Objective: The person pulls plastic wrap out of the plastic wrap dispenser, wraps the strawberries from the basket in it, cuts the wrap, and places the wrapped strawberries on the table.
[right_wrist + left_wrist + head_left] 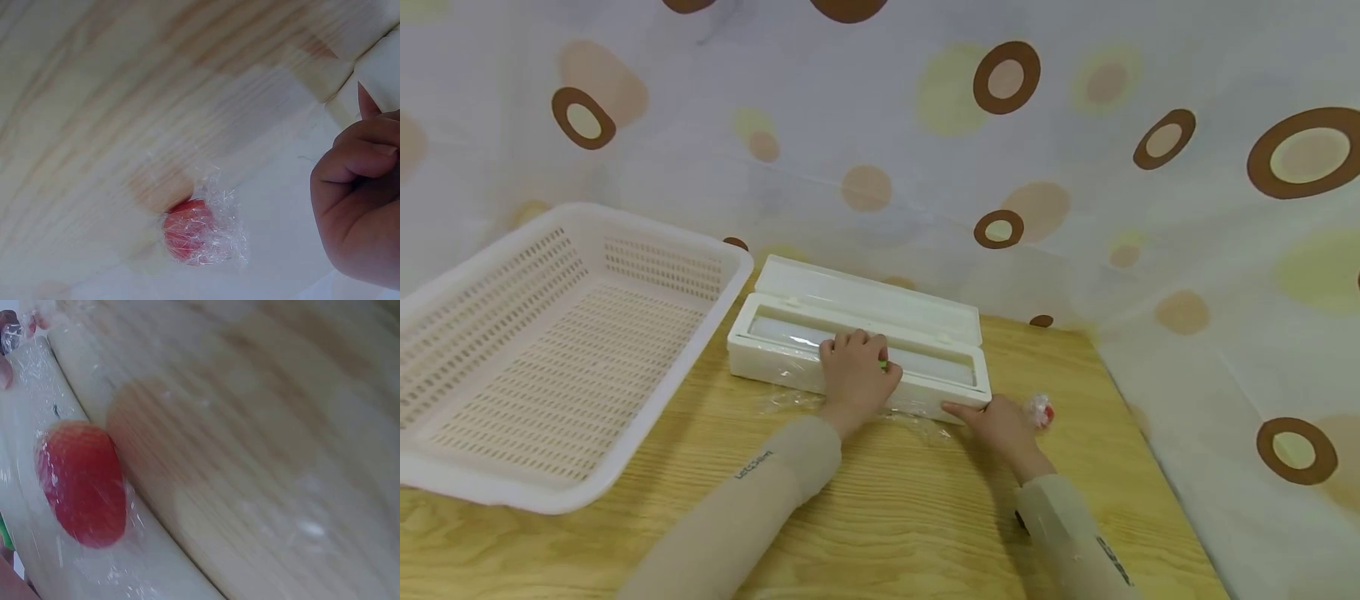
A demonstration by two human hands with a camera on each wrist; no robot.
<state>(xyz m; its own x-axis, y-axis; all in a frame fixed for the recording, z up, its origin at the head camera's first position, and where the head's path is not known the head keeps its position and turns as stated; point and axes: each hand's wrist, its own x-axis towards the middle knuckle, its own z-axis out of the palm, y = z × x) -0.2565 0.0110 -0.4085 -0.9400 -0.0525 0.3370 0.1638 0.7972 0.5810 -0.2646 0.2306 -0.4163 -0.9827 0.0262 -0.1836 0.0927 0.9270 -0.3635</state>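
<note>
A long white cling film box (pixel 857 375) lies on the table with its lid (pixel 868 296) raised at the back and a pale roll (pixel 925 364) inside. My left hand (pixel 859 375) reaches over its front edge, thumb and forefinger pinching a small green slider (pixel 883 364). My right hand (pixel 1000 425) grips the box's right front corner. Loose clear film (pixel 925 427) spreads in front of the box. Under shiny film in the left wrist view shows a rounded red piece (pixel 84 484). Beside my right hand sits a red piece wrapped in crumpled film (pixel 194 231).
A big white slotted basket (pixel 655 417) stands on the left, its rim close to the box's left end. Behind the wooden table (pixel 880 517) and along its right side hangs a white cloth (pixel 820 125) with brown and yellow circles.
</note>
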